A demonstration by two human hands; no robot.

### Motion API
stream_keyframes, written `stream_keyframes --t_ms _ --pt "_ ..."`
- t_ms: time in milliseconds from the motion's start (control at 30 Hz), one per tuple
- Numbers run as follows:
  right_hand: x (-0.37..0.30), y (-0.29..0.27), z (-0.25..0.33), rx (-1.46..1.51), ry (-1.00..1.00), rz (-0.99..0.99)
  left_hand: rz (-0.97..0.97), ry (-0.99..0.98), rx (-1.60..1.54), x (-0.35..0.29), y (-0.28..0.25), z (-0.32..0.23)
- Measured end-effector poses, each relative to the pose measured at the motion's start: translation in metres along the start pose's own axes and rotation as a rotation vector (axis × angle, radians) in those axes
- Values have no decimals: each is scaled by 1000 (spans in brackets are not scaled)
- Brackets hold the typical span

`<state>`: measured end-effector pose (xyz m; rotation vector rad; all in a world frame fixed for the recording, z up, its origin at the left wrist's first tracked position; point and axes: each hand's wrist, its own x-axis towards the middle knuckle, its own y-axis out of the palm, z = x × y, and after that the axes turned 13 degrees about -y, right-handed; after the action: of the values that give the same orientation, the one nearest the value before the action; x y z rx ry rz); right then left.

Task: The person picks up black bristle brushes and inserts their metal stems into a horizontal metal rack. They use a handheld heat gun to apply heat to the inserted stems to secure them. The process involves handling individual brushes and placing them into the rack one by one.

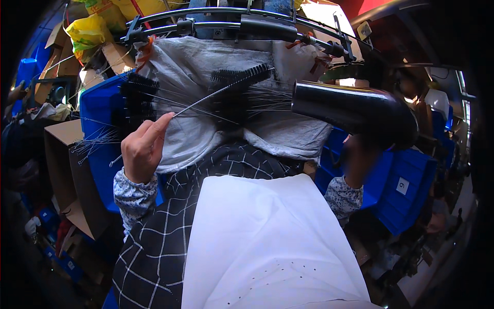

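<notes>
Centrally, one twisted-wire brush (248, 78) with black bristles: aslant over the grey-white cloth (180, 59), bristled end to the upper right, bare stem running down to the left hand.

Left hand (142, 147): thumb and forefinger closed on the wire stem in a pinch; remaining fingers curled; patterned sleeve at the wrist.

Right hand (358, 162): dark and blurred, closed beneath a glossy black hair dryer (355, 105) and holding it up; exact finger placement cannot be told. Dryer barrel level or nearly so, nozzle facing left toward the brushes.

Loose black-bristled brushes, two groups: one at the left edge of the cloth (140, 95), one near its middle (229, 105), their thin wire stems spread across the cloth.

Blue bin (95, 110), left, behind the left hand, with looped wire ends (98, 143) showing over it. Second blue bin (409, 188), right, beyond the right hand, white label on its side.

Open cardboard box (72, 177), beside the left bin. Yellow bag (85, 33), upper left. Metal rods (213, 24), along the top, above the cloth. White sheet (272, 232), foreground, over a black checked garment (154, 247).
</notes>
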<state>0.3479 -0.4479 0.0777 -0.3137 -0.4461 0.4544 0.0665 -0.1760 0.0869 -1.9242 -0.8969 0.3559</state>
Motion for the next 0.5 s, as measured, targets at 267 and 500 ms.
stream_keyframes --t_ms 267,500 --pt "0 14 3 -19 -64 -53 -29 -37 -15 -6 -1 2" --pt "-5 11 -1 -30 -2 -61 -57 -4 -18 -5 0 -2"
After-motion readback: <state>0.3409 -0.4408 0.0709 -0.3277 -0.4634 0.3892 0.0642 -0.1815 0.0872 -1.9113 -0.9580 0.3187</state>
